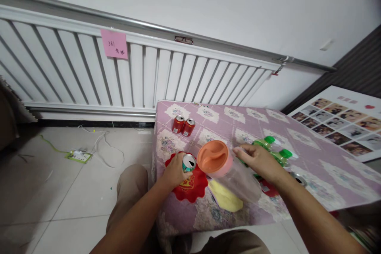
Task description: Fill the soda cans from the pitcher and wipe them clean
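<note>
Can (188, 163) at the red plate (195, 190), near left, clasped by the left hand (175, 172). Right hand (256, 160) is by the orange-lidded jug (238, 178), fingers curled; cannot tell if they grip it.

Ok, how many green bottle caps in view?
2. Both are on the right side of the table, just past the right hand: one cap nearer the radiator, the other cap farther right. More may be hidden behind the hand and forearm.
</note>
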### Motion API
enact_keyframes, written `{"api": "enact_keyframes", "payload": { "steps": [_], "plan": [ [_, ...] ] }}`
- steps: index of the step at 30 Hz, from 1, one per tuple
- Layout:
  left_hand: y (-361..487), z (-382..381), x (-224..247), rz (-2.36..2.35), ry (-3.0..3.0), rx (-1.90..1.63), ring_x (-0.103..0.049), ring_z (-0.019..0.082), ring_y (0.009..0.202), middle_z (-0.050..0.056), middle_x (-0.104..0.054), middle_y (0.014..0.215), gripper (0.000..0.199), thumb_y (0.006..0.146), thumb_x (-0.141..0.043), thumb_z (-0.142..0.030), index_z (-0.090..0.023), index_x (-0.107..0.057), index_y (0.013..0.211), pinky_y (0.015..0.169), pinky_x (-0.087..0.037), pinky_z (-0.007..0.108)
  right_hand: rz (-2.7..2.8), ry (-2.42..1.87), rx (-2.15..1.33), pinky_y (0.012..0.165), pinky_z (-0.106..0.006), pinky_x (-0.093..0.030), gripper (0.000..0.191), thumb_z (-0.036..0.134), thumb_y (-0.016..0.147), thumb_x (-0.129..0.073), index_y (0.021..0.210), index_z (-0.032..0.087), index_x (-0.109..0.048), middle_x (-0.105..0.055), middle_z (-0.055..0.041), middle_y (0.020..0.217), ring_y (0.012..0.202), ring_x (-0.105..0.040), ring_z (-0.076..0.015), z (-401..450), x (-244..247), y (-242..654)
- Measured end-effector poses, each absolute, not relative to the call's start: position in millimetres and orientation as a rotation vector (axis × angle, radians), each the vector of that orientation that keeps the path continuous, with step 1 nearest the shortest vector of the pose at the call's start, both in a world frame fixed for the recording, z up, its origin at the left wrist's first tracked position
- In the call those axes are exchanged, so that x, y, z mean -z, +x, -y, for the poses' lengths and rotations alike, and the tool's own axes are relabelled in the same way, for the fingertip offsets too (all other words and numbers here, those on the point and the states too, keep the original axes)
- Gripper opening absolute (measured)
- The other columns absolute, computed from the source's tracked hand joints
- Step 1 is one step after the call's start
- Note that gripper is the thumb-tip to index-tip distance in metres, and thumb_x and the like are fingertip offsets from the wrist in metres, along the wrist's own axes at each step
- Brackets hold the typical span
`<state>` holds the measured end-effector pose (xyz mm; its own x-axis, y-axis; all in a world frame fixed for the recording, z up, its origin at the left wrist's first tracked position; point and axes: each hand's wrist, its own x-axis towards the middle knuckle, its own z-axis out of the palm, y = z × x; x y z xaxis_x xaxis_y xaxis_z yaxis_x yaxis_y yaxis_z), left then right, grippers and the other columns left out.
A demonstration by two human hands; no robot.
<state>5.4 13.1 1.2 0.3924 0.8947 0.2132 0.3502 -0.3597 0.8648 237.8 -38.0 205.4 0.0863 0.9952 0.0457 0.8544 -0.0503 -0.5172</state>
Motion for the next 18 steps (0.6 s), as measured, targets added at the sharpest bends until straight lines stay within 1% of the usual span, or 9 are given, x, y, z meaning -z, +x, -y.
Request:
{"api": "enact_keyframes", "payload": {
  "steps": [7, 12, 18],
  "plan": [
    [5, -15, 3, -1.107, 1.948, -0.883, -0.056, 0.025, 0.114, 0.008, -0.058, 0.119, 0.061, 0.066, -0.077, -0.020, -0.022, -0.048, 0.120, 0.101, -0.045, 0.040, 1.853, -1.958, -0.442, 0.049, -0.027, -0.032, 0.057, 0.073, 0.077, -0.049, 0.053, 0.021, -0.045, -0.041, 0.0021, 0.052, 0.053, -0.038, -0.0130, 33, -203, 235],
    [5, -17, 6, -1.119, 1.955, -0.866, -0.055, 0.026, 0.116, 0.009, -0.057, 0.121, 0.063, 0.067, -0.077, -0.021, -0.021, -0.047, 0.122, 0.102, -0.043, 0.040, 1.873, -2.001, -0.426, 0.049, -0.027, -0.031, 0.055, 0.071, 0.077, -0.049, 0.053, 0.022, -0.045, -0.040, 0.0023, 0.053, 0.053, -0.039, -0.0132, 29, -202, 231],
    [4, -17, 4, -1.121, 1.948, -0.842, -0.053, 0.026, 0.119, 0.009, -0.055, 0.124, 0.068, 0.067, -0.078, -0.019, -0.023, -0.044, 0.125, 0.104, -0.042, 0.040, 1.893, -2.024, -0.419, 0.049, -0.027, -0.032, 0.055, 0.072, 0.077, -0.049, 0.055, 0.022, -0.046, -0.040, 0.0028, 0.053, 0.053, -0.039, -0.0128, 27, -202, 227]
  ]
}}
